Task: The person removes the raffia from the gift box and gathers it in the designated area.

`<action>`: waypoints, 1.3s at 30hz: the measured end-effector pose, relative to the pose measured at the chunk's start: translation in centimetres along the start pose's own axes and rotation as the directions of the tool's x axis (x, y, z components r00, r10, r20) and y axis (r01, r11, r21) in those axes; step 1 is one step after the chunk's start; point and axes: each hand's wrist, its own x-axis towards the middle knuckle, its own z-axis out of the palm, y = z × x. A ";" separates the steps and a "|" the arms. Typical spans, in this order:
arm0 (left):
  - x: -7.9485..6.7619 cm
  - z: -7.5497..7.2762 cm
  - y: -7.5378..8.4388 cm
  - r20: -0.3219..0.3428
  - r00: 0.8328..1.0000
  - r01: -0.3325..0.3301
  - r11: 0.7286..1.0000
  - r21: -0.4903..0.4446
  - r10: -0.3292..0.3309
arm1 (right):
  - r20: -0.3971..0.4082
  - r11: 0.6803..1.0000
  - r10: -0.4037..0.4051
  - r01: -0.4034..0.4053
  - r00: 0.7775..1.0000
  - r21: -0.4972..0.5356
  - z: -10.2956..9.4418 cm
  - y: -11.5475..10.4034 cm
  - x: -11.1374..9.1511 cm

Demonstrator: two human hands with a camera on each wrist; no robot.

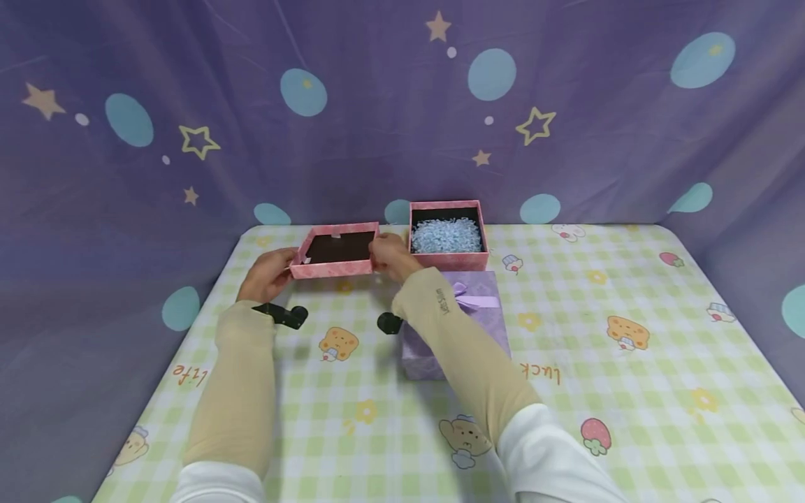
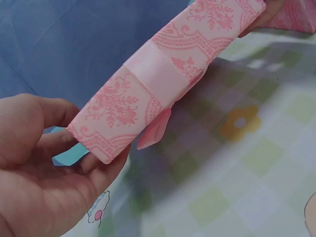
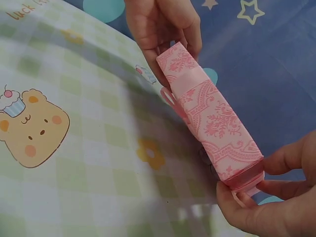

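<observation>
Both hands hold a pink patterned box lid (image 1: 333,270) between them, its dark inside facing up. My left hand (image 1: 267,274) grips the left end, thumb and fingers at the corner in the left wrist view. At the opposite end my right hand (image 1: 395,257) pinches the other corner. A pale pink ribbon (image 2: 157,70) wraps the lid's side, and the bow's loop (image 2: 155,129) hangs below it, over the tablecloth. Right of the lid stands the open pink box (image 1: 450,262), filled with light blue shredded paper (image 1: 446,236).
In front of the pink box lies a lilac gift box (image 1: 487,328) with a ribbon bow, partly covered by the right forearm. A green checked tablecloth (image 1: 591,391) with cartoon prints covers the table. Behind it hangs a purple cloth (image 1: 390,133) with stars and balloons.
</observation>
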 end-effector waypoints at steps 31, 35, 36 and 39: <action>0.0 0.1 -1.6 0.119 0.993 -0.036 0.989 0.147 0.019 | 0.135 0.969 0.215 -0.194 0.967 -0.153 0.1 0.1 1.2; 0.1 0.2 -1.5 0.031 0.999 -0.030 0.991 0.132 0.026 | 0.129 0.969 0.199 -0.175 0.971 -0.175 0.2 -0.2 1.0; 0.1 0.2 -1.5 -0.007 0.999 -0.032 0.990 0.134 0.033 | 0.124 0.970 0.182 -0.158 0.975 -0.184 0.3 -0.4 0.9; 0.1 0.4 -1.1 -0.131 0.989 -0.046 0.988 0.150 0.066 | 0.101 0.965 0.101 -0.072 0.990 -0.252 0.5 -1.0 0.4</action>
